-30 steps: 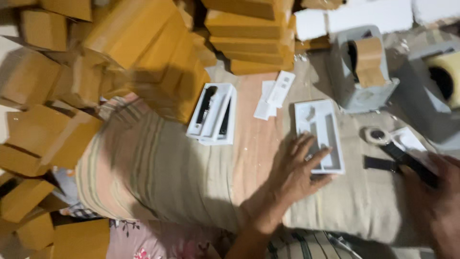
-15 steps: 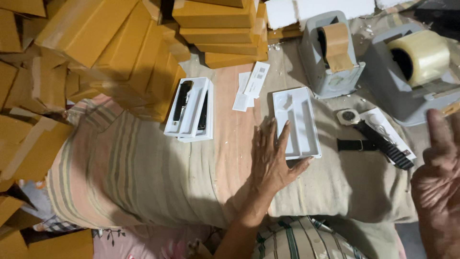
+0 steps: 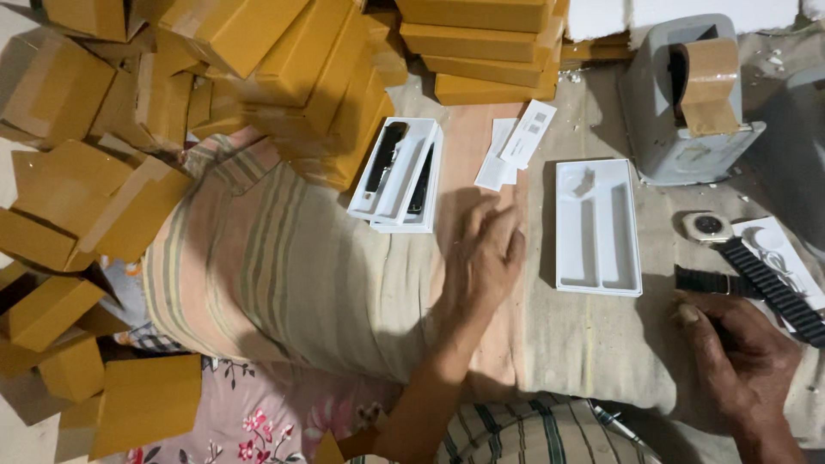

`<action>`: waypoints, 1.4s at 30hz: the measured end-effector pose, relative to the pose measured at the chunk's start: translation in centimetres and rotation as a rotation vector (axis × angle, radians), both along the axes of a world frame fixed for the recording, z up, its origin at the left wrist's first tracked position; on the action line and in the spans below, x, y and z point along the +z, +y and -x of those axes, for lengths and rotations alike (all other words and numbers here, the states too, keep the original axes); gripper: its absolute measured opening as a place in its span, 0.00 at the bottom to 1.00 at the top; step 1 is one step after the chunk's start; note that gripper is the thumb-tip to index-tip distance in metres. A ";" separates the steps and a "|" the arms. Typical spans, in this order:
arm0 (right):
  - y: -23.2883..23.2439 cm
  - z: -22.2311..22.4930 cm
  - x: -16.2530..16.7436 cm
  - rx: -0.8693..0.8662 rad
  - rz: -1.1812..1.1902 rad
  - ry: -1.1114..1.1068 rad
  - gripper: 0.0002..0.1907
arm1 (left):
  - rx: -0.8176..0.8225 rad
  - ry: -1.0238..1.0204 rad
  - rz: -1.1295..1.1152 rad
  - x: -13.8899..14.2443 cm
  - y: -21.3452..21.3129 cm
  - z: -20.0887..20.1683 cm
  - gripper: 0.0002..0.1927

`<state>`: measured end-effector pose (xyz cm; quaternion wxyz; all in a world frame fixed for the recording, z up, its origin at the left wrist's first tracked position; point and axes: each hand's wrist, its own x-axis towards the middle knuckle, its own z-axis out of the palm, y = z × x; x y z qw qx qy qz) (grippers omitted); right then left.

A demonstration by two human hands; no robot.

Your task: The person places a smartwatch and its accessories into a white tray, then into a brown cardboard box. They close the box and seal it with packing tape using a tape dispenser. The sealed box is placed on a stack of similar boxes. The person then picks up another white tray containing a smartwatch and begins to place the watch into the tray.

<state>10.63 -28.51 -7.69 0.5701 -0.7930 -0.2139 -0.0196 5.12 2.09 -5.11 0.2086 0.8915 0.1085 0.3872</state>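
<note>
Nearby, two white trays (image 3: 398, 176) hold black straps, a third tray (image 3: 597, 225) empty.

The left hand (image 3: 485, 258) is motion-blurred, so its fingers cannot be told apart, nor whether it touches the cloth-covered surface (image 3: 593, 344) beneath. At four o'clock the right hand (image 3: 743, 361) has its wrist cut by the lower edge; its fingers curl over the end of a black strap (image 3: 773, 288), hiding whether they grip it. That strap runs off the right edge. At one o'clock a grey tape dispenser (image 3: 679, 112) hides most of its brown roll. The second dispenser (image 3: 795, 155) at two o'clock is mostly out of view. The cardboard boxes (image 3: 258, 60) at eleven o'clock are cropped at the top edge.
</note>
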 end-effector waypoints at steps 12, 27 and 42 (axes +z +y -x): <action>0.4 -0.1 1.1 -0.088 0.098 0.062 0.09 | 0.271 0.341 -0.056 0.3 7.0 -13.5 0.22; 0.3 -0.4 0.5 -0.038 0.081 -0.102 0.10 | 0.347 0.331 -0.135 -0.3 5.7 -13.0 0.25; 0.3 -0.1 0.6 -0.064 0.129 -0.057 0.11 | 0.364 0.312 0.340 -3.8 5.7 -16.0 0.27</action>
